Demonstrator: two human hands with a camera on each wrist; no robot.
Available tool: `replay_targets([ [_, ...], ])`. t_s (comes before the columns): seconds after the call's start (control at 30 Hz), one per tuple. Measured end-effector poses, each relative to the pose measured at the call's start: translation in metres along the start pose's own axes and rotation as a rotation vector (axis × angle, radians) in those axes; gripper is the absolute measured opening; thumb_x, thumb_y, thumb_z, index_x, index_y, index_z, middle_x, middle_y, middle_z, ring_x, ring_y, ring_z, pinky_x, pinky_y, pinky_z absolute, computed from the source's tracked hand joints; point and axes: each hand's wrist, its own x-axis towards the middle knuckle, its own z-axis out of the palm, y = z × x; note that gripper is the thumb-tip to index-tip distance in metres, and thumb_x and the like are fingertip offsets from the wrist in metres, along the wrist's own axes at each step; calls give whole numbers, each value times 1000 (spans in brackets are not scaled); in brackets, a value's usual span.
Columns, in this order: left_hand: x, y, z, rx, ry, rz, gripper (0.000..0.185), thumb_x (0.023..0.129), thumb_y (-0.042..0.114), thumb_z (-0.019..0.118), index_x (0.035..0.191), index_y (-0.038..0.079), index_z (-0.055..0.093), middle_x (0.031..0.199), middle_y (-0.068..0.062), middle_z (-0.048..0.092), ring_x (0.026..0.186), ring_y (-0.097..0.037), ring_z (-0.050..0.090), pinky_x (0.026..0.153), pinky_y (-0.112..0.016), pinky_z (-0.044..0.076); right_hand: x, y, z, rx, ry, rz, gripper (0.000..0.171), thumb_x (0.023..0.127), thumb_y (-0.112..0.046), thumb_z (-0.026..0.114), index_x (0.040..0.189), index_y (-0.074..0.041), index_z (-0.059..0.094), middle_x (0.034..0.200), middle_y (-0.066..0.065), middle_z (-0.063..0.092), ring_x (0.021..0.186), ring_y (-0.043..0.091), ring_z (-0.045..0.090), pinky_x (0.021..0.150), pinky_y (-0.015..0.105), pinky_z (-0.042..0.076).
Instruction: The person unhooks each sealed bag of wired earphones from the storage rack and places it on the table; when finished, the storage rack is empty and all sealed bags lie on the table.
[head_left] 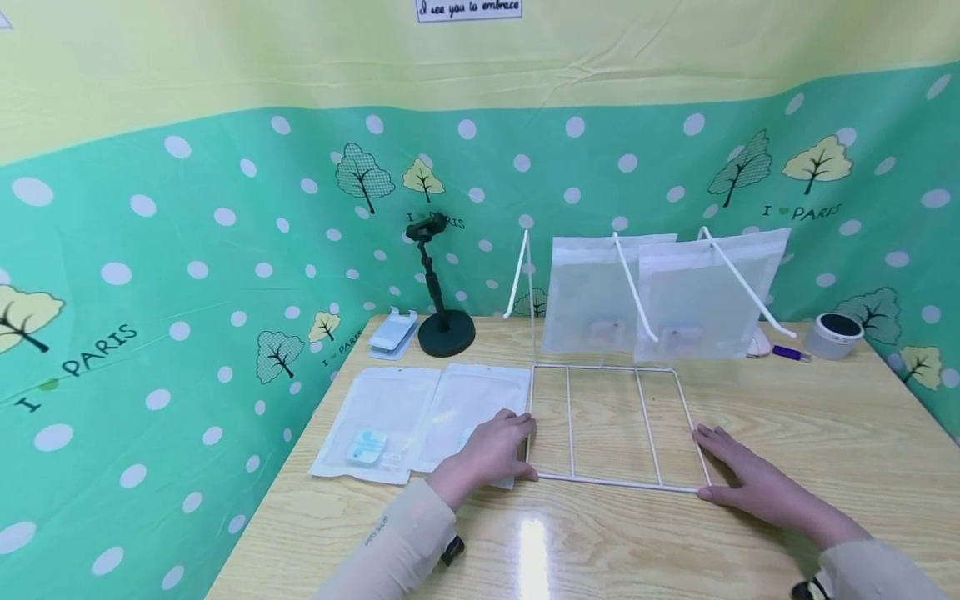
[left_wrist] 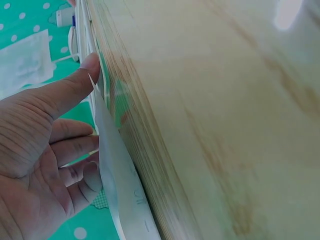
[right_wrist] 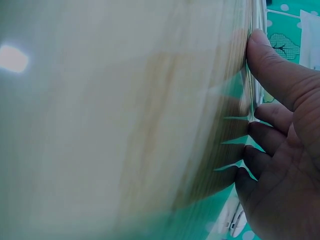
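Observation:
A white wire display rack (head_left: 615, 482) stands on the table, its flat base toward me and three hooks at the back. My left hand (head_left: 495, 446) touches the base's left side, thumb near the front corner, fingers spread (left_wrist: 75, 145). My right hand (head_left: 750, 479) lies against the right side in the same way, its thumb (right_wrist: 267, 55) apart from the other fingers. Two white pouches, a left one (head_left: 600, 292) and a right one (head_left: 708, 292), hang from the middle and right hooks. Two more lie flat: one (head_left: 397, 392) farther left, another (head_left: 480, 400) partly beneath my left hand.
Behind the flat pouches are a black stand (head_left: 446, 333) and a light blue holder (head_left: 392, 332). At the back right sit a white round jar (head_left: 834, 337) and a purple stick-shaped item (head_left: 791, 353). A green dotted curtain (head_left: 247, 208) borders the table's left and back.

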Motion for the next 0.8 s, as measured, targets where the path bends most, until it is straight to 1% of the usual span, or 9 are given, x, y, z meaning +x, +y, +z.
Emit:
replay_targets([
  [0.3,0,0,0,-3,-2,1,81,74,53,80,137,10,55,141,-7,53,126,-21,48,95,-33,48,0,0,-1,-10,5,-9,94,80,-48,74,148,3,34,151,34,23,135,59,16,101,73,17],
  [0.43,-1,-1,0,0,5,5,81,73,54,80,136,11,56,140,-6,54,125,-21,49,94,-32,49,1,-3,-7,-24,-9,-8,93,81,-50,73,148,2,35,150,34,24,134,59,19,101,73,20],
  [0.57,-1,-2,0,-12,5,1,80,73,53,80,137,10,56,141,-7,54,125,-21,49,94,-34,49,4,-5,-19,-5,0,-3,85,85,-48,70,146,3,39,147,34,31,131,58,27,100,71,26],
  [0.7,-1,-1,0,-21,2,-3,80,74,52,80,137,10,55,142,-7,53,126,-22,48,95,-35,48,10,-5,-37,7,64,7,73,93,-43,62,142,7,41,142,35,39,125,57,38,95,68,36],
  [0.8,-1,0,0,-22,6,4,79,74,52,80,137,10,55,141,-6,53,124,-21,49,94,-34,48,14,-4,-54,31,149,32,67,99,-40,54,142,9,39,139,36,42,120,56,45,90,67,41],
])
